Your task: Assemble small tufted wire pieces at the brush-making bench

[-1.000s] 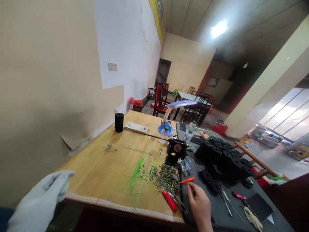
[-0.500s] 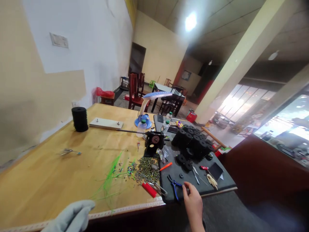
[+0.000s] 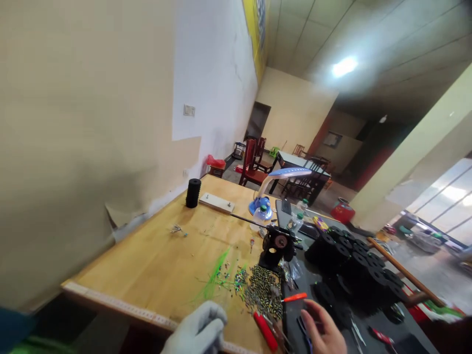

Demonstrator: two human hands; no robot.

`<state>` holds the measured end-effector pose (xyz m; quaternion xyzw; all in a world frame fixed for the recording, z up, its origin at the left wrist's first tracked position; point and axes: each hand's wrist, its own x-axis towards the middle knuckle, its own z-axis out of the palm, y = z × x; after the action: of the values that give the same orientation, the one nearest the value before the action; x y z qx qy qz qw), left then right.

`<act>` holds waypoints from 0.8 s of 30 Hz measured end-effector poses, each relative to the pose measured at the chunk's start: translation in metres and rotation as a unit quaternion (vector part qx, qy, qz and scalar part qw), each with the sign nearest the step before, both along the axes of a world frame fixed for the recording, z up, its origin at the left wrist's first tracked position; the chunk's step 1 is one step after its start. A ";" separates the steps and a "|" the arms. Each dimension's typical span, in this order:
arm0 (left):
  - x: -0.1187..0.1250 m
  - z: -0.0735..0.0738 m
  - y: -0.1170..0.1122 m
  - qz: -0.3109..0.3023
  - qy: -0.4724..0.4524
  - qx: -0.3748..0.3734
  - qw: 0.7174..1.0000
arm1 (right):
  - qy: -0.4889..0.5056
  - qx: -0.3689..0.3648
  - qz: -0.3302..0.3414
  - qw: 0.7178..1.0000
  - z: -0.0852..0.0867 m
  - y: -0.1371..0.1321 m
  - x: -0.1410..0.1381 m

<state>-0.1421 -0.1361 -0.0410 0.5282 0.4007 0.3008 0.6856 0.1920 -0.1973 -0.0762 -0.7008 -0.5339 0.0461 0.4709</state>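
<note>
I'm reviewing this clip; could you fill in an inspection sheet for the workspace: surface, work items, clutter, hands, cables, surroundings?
Surface: wooden table, dark mat along its right side.
Work items: orange-handled tool beside the right hand; blue-handled pliers partly hidden by it; red-handled tool near the table's front edge.
Clutter: heap of small metallic pieces, loose green strands, many black cylinders grouped on the mat.
Hands: left hand gloved, at the table's front edge; right bare, over the mat. Whether either holds something cannot be told.
Cables: nothing clearly seen.
Surroundings: wall on the left; red-brown chair and another table behind.
</note>
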 end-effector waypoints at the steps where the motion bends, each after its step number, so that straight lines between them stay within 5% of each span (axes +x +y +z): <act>1: 0.009 -0.001 0.004 -0.025 -0.020 -0.023 0.999 | -0.023 0.033 0.067 0.997 0.007 0.006 -0.024; 4: 0.032 -0.007 0.018 -0.066 -0.103 -0.061 0.991 | -0.106 0.138 0.226 0.959 0.022 0.031 -0.095; 9: 0.038 -0.022 0.044 -0.003 -0.140 0.029 0.990 | -0.099 0.173 0.265 0.944 0.019 0.069 -0.149; 14: 0.023 -0.004 0.070 0.010 -0.136 -0.036 0.990 | -0.135 0.183 0.301 0.926 0.040 0.090 -0.148; 19: 0.018 0.035 0.133 0.106 -0.113 0.052 0.987 | -0.239 0.161 0.153 0.945 0.090 0.126 -0.121; 24: 0.028 0.048 0.204 0.127 -0.089 0.106 0.982 | -0.345 0.114 0.100 0.926 0.112 0.181 -0.099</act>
<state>-0.1143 0.0674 0.0066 0.5141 0.3675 0.4722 0.6146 0.0930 -0.0163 0.0363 -0.5580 -0.7320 -0.2130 0.3276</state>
